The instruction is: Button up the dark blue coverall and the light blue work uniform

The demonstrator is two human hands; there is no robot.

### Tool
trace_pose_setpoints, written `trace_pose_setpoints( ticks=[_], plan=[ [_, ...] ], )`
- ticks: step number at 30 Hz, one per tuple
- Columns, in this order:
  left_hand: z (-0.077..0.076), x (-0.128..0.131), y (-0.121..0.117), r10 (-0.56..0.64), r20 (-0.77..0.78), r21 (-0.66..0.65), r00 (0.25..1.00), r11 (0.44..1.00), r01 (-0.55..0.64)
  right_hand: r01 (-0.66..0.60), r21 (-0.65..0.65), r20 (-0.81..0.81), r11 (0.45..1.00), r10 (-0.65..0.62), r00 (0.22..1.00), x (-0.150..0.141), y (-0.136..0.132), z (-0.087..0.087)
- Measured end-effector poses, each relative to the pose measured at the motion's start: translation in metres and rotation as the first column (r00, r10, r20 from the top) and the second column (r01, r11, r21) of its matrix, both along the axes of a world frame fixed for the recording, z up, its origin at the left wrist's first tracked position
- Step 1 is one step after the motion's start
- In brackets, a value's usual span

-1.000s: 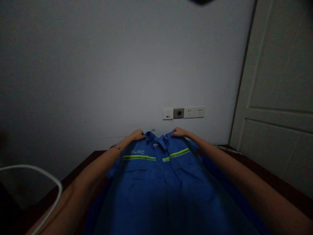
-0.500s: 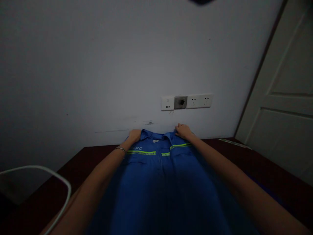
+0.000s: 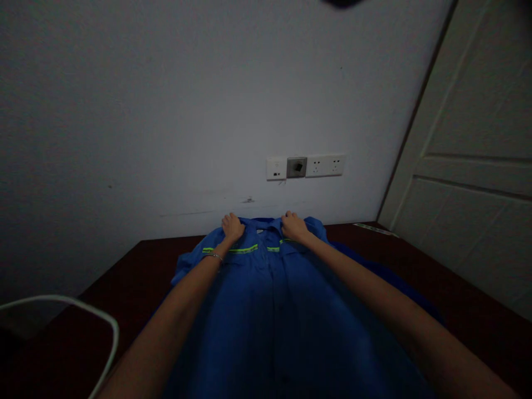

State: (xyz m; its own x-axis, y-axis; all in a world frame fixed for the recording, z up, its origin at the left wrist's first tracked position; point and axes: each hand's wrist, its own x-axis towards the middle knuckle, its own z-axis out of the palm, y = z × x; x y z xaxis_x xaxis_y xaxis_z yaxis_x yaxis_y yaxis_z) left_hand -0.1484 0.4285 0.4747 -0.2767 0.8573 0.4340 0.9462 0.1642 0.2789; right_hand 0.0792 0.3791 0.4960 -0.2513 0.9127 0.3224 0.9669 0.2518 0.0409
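A blue work shirt [image 3: 270, 310] with yellow-green reflective stripes lies spread face up on a dark brown table [image 3: 133, 277], its collar toward the far wall. My left hand [image 3: 231, 227], a thin bracelet on its wrist, rests on the shirt's left shoulder beside the collar, fingers curled onto the cloth. On the other side of the collar my right hand [image 3: 294, 226] presses the right shoulder, fingers bent over the fabric. Both arms reach straight out over the shirt's front. The room is dim.
A white wall stands right behind the table, with a row of sockets and a switch [image 3: 305, 166] above the collar. A white door [image 3: 469, 183] is at the right. A white curved rim [image 3: 75, 310] shows at lower left. A pale strip [image 3: 374, 228] lies at the table's far right.
Both hands have drawn in a little toward the collar and the shirt's shoulders have settled onto the table. The left sleeve now shows spread at the left. The view has shifted slightly.
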Motion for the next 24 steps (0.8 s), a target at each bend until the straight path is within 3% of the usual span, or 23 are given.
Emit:
trace_pose_setpoints(
  ticks=[3,6,10,13,16,24],
  plan=[
    [0.005,0.008,-0.017,-0.165,0.005,0.144,0.986,0.976,0.162,-0.074,-0.054,-0.067,0.996,0.070,0.995,-0.017,-0.020,0.008],
    [-0.003,0.020,-0.037,-0.312,0.067,0.176,0.948,0.939,0.297,-0.113,-0.078,-0.097,0.990,0.106,0.990,-0.036,-0.038,0.000],
    [-0.037,0.039,-0.073,-0.339,0.153,0.090,0.928,0.940,0.328,-0.119,-0.117,-0.145,0.986,0.102,0.984,-0.059,-0.062,-0.031],
    [-0.068,0.048,-0.101,-0.351,0.146,0.038,0.925,0.936,0.349,-0.117,-0.137,-0.185,0.984,0.091,0.979,-0.069,-0.078,-0.059],
    [-0.087,0.050,-0.117,-0.361,0.091,-0.029,0.928,0.931,0.365,-0.119,-0.122,-0.223,0.985,0.090,0.971,-0.073,-0.090,-0.080],
    [-0.088,0.049,-0.120,-0.386,-0.008,-0.074,0.922,0.920,0.385,-0.122,-0.035,-0.282,0.992,0.107,0.953,-0.072,-0.091,-0.095]
  ],
)
